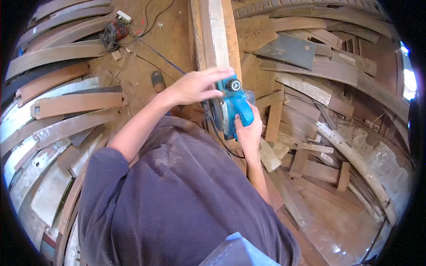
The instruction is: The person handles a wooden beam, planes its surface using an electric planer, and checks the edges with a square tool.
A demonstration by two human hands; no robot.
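Within right hand (250,132): blue planer (242,109), round black knob (234,84).

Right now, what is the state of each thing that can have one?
blue planer: on the board; running or not, cannot tell
board: lying lengthwise
right hand: closed on blue planer
left hand: open, near its front
red-black tool: on floor, unheld
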